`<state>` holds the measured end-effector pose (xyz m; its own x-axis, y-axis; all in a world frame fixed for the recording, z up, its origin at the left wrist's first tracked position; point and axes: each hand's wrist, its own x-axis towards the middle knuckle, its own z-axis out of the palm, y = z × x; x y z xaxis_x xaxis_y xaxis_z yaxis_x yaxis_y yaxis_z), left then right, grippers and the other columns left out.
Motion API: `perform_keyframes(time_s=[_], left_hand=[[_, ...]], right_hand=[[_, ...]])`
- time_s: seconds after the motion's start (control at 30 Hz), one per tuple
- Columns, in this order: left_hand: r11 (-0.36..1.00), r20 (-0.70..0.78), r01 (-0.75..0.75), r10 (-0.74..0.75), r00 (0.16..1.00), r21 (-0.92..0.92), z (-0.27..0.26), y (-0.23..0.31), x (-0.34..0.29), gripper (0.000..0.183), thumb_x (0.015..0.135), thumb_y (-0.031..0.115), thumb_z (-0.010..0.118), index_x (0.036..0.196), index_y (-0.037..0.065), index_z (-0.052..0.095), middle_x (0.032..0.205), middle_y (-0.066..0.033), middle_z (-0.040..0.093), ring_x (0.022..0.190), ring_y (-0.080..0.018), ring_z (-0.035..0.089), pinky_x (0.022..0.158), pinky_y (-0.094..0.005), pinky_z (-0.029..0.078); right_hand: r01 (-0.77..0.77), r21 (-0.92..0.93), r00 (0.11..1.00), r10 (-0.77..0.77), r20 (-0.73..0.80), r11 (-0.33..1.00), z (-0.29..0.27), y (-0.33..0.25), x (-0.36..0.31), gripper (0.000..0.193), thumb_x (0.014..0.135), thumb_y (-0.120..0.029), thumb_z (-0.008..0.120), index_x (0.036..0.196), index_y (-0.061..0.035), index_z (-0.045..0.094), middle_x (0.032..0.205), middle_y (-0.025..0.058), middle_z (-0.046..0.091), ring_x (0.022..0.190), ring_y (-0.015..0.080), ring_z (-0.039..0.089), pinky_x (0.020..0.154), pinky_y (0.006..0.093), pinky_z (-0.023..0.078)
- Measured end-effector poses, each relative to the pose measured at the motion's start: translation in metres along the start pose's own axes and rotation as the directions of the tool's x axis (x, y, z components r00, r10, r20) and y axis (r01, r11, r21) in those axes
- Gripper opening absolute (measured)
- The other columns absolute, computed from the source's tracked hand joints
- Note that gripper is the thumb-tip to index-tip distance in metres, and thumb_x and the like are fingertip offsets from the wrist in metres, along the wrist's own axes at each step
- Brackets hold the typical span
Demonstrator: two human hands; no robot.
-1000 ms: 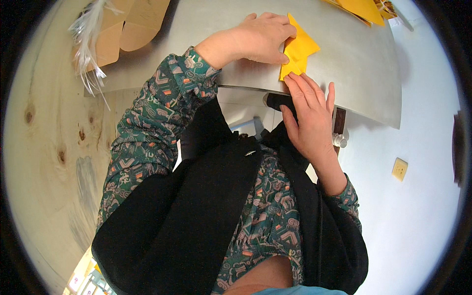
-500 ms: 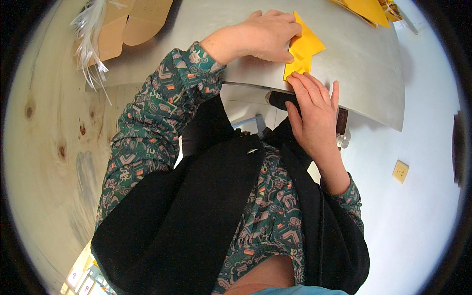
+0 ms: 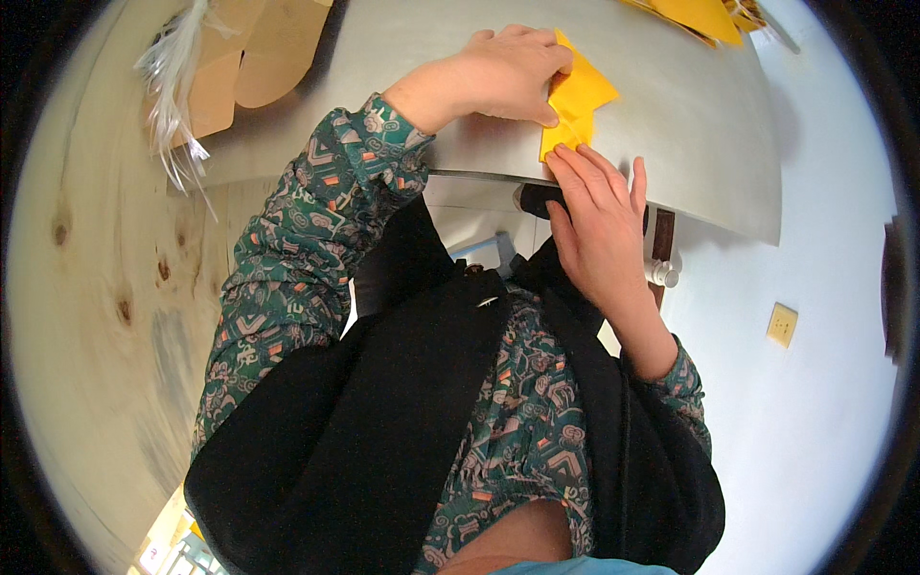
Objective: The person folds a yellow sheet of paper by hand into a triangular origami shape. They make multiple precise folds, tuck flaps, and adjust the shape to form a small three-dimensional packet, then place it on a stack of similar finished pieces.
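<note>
A piece of folded yellow paper (image 3: 582, 93) lies on the metal table near its front edge, with a pointed corner to the right and creases in its lower part. My left hand (image 3: 503, 77) reaches over from the left and holds the paper by its left side, the thumb and forefinger on it and the other fingers curved. At the paper's near end, my right hand (image 3: 602, 225) rests its stretched fingertips on the edge. Its little finger stands apart, and the thumb is off the paper. The paper's underside is hidden.
An open brown cardboard box (image 3: 278, 57) stands at the far left, with white plastic strands (image 3: 177, 86) hanging by it. More yellow paper (image 3: 692, 17) lies at the far right. The grey metal table (image 3: 690, 134) has a curved-looking front edge. A wall with a socket (image 3: 782, 326) is on the right.
The paper and both hands sit slightly further left in the picture, along with the table, so the view has shifted a little. Both hands keep nearly the same hold on the paper.
</note>
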<state>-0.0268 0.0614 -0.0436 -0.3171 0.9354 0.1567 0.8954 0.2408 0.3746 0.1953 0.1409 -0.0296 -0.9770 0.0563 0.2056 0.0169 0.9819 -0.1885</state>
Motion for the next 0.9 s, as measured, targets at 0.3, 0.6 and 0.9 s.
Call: perform_keyframes(time_s=[0.3,0.6,0.9], left_hand=[[0.997,0.064,-0.018,0.014,0.998,0.069,-0.005,-0.001,0.003,0.055,0.078,0.03,0.074,0.126,0.007,0.058,0.125,-0.0122,0.057,0.12,-0.0338,0.051,0.102,-0.0395,0.044],[0.998,0.08,-0.047,0.044,0.996,0.032,-0.008,0.002,0.001,0.054,0.081,0.026,0.074,0.129,0.007,0.055,0.128,-0.0132,0.055,0.123,-0.0344,0.049,0.105,-0.0405,0.042],[0.996,0.05,-0.076,0.074,0.996,0.042,-0.007,0.001,-0.001,0.056,0.081,0.028,0.074,0.129,0.007,0.055,0.129,-0.0141,0.055,0.123,-0.0354,0.049,0.105,-0.0409,0.042]], right_hand=[[-0.07,-0.062,0.997,0.071,0.008,0.996,0.016,-0.016,-0.015,0.073,0.079,-0.025,0.073,0.143,-0.0027,0.044,0.151,0.0102,0.041,0.146,0.0246,0.029,0.114,0.0684,0.011],[-0.071,-0.012,0.996,0.072,0.051,0.997,0.008,-0.008,-0.016,0.069,0.082,-0.025,0.071,0.142,-0.0038,0.047,0.15,0.0085,0.043,0.146,0.0233,0.031,0.114,0.0684,0.009],[-0.036,0.507,0.977,0.136,-0.162,0.861,-0.001,0.004,-0.026,0.046,0.082,-0.009,0.071,0.126,-0.0062,0.058,0.126,0.0104,0.062,0.122,0.0306,0.055,0.106,0.0491,0.039]])
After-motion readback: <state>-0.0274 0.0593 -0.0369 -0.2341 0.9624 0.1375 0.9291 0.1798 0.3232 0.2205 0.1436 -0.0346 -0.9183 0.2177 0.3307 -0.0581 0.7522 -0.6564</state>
